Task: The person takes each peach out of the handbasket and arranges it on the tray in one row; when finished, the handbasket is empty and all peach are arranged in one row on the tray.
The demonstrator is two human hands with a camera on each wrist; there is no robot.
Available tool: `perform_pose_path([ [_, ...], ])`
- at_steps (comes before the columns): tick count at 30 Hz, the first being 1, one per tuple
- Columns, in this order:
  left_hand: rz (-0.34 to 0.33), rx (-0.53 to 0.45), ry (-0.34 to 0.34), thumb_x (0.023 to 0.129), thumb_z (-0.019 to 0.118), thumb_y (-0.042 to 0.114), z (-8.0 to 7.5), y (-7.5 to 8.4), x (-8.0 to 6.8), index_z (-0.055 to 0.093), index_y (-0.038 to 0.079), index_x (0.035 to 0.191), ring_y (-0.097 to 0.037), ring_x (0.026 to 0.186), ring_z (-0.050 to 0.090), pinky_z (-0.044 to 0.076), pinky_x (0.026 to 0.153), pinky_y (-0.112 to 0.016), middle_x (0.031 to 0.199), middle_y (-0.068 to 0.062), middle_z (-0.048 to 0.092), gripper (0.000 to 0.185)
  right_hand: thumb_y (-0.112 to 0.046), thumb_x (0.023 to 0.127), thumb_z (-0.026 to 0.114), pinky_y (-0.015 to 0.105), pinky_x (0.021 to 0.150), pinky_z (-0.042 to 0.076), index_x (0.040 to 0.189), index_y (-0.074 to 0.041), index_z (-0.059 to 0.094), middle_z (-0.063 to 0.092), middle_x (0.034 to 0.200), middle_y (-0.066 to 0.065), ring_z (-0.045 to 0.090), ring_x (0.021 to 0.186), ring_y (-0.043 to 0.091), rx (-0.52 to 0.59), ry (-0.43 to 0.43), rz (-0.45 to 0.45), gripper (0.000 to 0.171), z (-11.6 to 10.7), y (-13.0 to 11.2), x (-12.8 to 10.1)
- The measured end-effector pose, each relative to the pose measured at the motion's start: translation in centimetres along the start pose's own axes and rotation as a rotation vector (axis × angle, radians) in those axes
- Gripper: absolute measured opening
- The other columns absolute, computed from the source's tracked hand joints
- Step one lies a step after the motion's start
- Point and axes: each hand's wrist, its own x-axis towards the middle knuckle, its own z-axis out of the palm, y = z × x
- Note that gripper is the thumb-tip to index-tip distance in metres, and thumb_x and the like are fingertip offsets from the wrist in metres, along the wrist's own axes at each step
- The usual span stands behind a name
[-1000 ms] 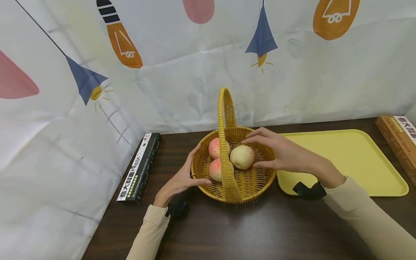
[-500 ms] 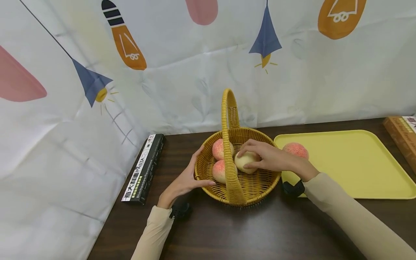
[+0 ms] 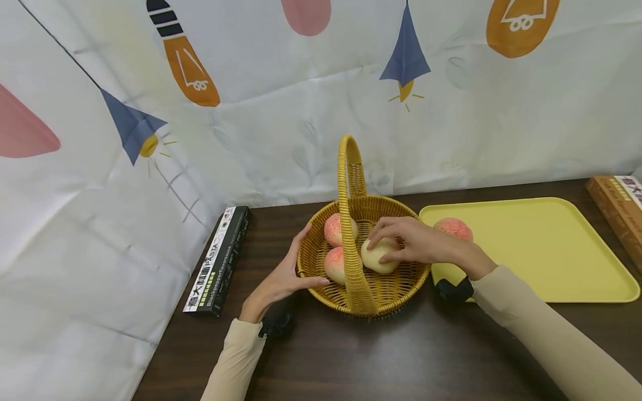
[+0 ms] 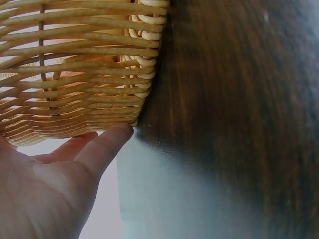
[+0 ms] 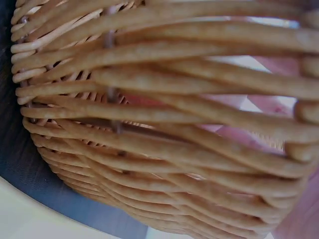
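Wicker, honey-yellow and tightly woven, makes up the basket (image 3: 363,273) that sits mid-counter (image 3: 351,356) with its tall hoop handle (image 3: 349,184) running near to far. My left hand (image 3: 281,278) rests against the basket's left wall, fingers fairly straight and thumb along the near rim; I judge it is there to steady the basket, since nothing is pinched. The left wrist view confirms it: fingertips (image 4: 107,144) lie flat on the weave (image 4: 79,74).

My right hand (image 3: 421,245) reaches in from the right side, its grip curled round the pale peach (image 3: 378,257), fingers over the top and thumb low on the near side. That fruit is cream-yellow, smooth and round, lying on the basket floor just right of the handle. Two pinker peaches (image 3: 335,248) sit left of the handle, touching each other.

Another blushed peach (image 3: 453,228) lies on the yellow tray (image 3: 551,250) to the right, at its near-left corner. A black pasta box (image 3: 218,259) lies left of the basket.
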Motion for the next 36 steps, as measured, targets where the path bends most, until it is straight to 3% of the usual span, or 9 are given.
perform_pose_path([
  [8, -0.006, 0.007, 0.003, 0.083, 0.09, 0.041, 0.0, 0.0, 0.0, 0.005, 0.026, 0.169, -0.032, 0.156, 0.022, 0.021, 0.122, -0.057, 0.173, -0.008, 0.011, 0.122, -0.02, 0.091, 0.084, 0.038, 0.088, 0.054, 0.119, -0.014, 0.077, 0.07, 0.12, -0.004, 0.063, 0.105, 0.013, 0.039, -0.054, -0.023, 0.03, -0.2, -0.5, -0.2],
  [16, -0.016, 0.013, 0.007, 0.082, 0.09, 0.043, -0.1, -0.1, 0.0, 0.005, 0.025, 0.169, -0.033, 0.155, 0.023, 0.022, 0.122, -0.058, 0.173, -0.008, 0.011, 0.123, -0.021, 0.09, 0.085, 0.039, 0.09, 0.054, 0.123, -0.01, 0.073, 0.069, 0.122, -0.001, 0.063, 0.112, 0.02, 0.003, -0.089, -0.008, 0.036, 0.4, -1.2, -0.3],
  [20, -0.023, 0.014, 0.008, 0.082, 0.09, 0.043, 0.0, -0.1, 0.0, 0.005, 0.026, 0.169, -0.031, 0.155, 0.023, 0.022, 0.122, -0.057, 0.173, -0.007, 0.011, 0.122, -0.023, 0.089, 0.086, 0.037, 0.087, 0.054, 0.123, -0.009, 0.073, 0.067, 0.121, 0.001, 0.062, 0.107, 0.018, -0.015, -0.108, -0.021, 0.038, 0.8, -1.1, -0.1],
  [25, -0.016, 0.007, 0.0, 0.083, 0.089, 0.042, 0.0, 0.0, 0.1, 0.005, 0.025, 0.169, -0.032, 0.156, 0.022, 0.023, 0.122, -0.058, 0.173, -0.008, 0.01, 0.122, -0.019, 0.084, 0.087, 0.037, 0.085, 0.055, 0.121, -0.011, 0.074, 0.066, 0.12, 0.001, 0.062, 0.106, 0.019, -0.051, -0.086, -0.023, 0.04, 0.9, -0.9, -0.3],
  [32, -0.01, 0.0, 0.001, 0.083, 0.09, 0.041, 0.1, 0.0, 0.2, 0.006, 0.025, 0.169, -0.031, 0.156, 0.022, 0.022, 0.122, -0.056, 0.173, -0.008, 0.011, 0.121, -0.016, 0.079, 0.092, 0.042, 0.087, 0.055, 0.118, -0.013, 0.074, 0.062, 0.119, 0.002, 0.06, 0.107, 0.022, -0.182, -0.026, 0.036, 0.044, 0.6, -0.8, -0.4],
  [36, -0.016, -0.004, 0.002, 0.083, 0.09, 0.039, 0.0, -0.1, 0.2, 0.006, 0.025, 0.169, -0.031, 0.155, 0.023, 0.022, 0.122, -0.057, 0.173, -0.008, 0.011, 0.121, -0.017, 0.081, 0.091, 0.041, 0.088, 0.055, 0.12, -0.014, 0.074, 0.06, 0.119, 0.001, 0.06, 0.106, 0.02, -0.138, -0.046, 0.04, 0.042, 0.6, -0.8, -0.4],
])
